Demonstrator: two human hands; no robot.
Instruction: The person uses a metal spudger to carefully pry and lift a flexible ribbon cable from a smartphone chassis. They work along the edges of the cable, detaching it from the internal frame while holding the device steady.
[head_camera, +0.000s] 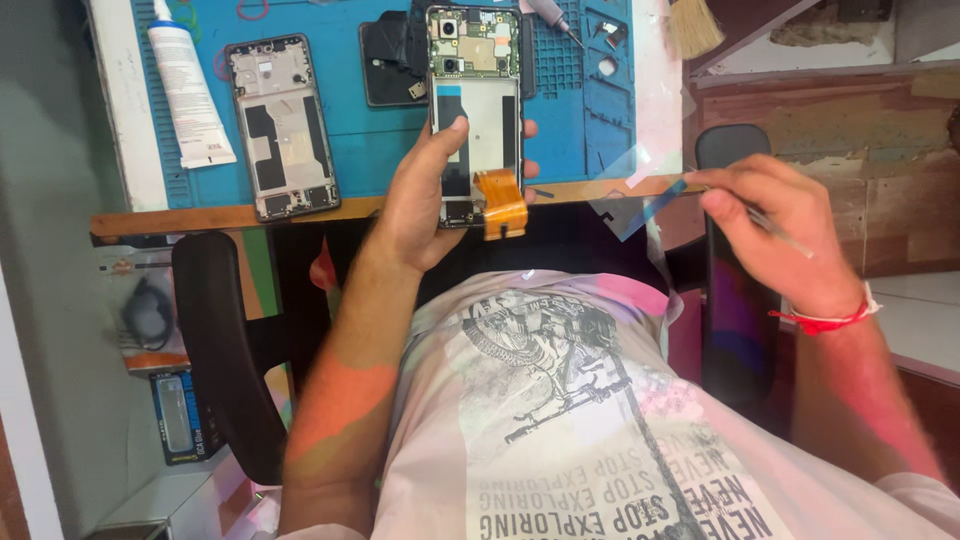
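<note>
A white tube (188, 85) with a white cap and a printed label lies far left on the blue mat (375, 130) of the worktop, running slantwise just left of a bare phone frame (281, 126). Below the worktop's near edge, at the left, a flat hanging pack (140, 305) shows a dark coiled item behind clear plastic on a pale card with an orange strip at its foot. Just nearer than that pack stands a small dark blue box (183, 415) with a pale upright window on its front.
</note>
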